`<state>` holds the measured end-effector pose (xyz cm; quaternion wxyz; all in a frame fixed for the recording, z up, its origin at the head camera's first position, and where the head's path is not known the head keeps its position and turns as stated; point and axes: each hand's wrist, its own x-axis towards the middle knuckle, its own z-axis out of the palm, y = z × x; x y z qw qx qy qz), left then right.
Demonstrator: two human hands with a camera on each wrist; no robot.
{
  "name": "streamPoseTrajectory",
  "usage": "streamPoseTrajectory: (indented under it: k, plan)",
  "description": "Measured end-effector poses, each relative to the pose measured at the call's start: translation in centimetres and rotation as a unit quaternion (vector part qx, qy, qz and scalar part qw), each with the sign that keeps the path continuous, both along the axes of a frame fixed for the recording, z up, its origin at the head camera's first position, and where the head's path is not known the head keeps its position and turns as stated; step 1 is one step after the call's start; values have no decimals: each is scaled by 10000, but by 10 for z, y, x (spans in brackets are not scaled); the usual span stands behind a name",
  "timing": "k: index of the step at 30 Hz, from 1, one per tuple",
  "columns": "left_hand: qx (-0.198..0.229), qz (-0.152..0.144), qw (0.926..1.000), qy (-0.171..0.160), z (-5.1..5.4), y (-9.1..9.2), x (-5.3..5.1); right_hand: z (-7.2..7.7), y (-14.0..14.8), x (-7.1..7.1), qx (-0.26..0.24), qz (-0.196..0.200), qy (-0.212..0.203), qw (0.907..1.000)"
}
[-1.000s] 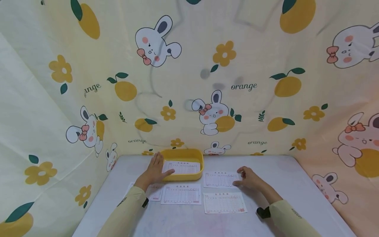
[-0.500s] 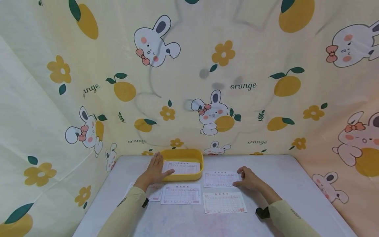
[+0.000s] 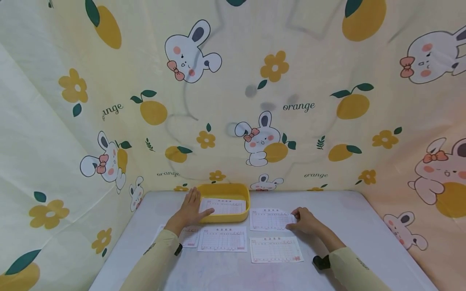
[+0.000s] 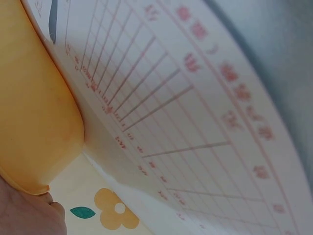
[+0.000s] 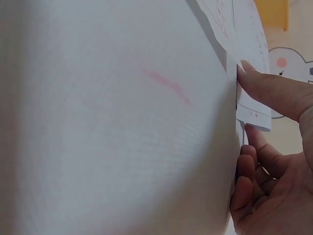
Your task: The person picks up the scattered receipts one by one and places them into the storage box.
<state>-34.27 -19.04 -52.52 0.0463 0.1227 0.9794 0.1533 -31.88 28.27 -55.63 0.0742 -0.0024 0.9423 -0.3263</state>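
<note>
The left hand (image 3: 188, 209) lies with straight fingers over the left rim of a yellow tray (image 3: 225, 218), its thumb reaching across the front corner. Inside the tray is a printed paper slip (image 3: 227, 206). To the tray's right, the right hand (image 3: 305, 220) pinches the right edge of another slip (image 3: 271, 220) between thumb and forefinger. In the right wrist view that slip (image 5: 257, 110) stands between the thumb and forefinger of the hand (image 5: 276, 147), its other fingers curled. The left wrist view has the tray wall (image 4: 39, 103) beside a large, close slip (image 4: 195, 122).
A printed slip (image 3: 275, 249) lies in front of the pinched one. Another (image 3: 222, 239) is before the tray, and more slips (image 3: 190, 237) lie partly under the left forearm. A patterned cloth (image 3: 233, 89) hangs behind and beside the white table (image 3: 218, 275).
The slip at the right hand has shifted slightly up in the head view, and the right fingers have moved a little. The left hand has stayed on the tray.
</note>
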Motion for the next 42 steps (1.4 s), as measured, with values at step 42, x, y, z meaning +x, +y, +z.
streamPoseTrajectory:
  k: [42]
  plan:
    - [-68, -59, 10000, 18, -1, -2, -1, 2, 22, 3, -813, -137, -14, 9966]
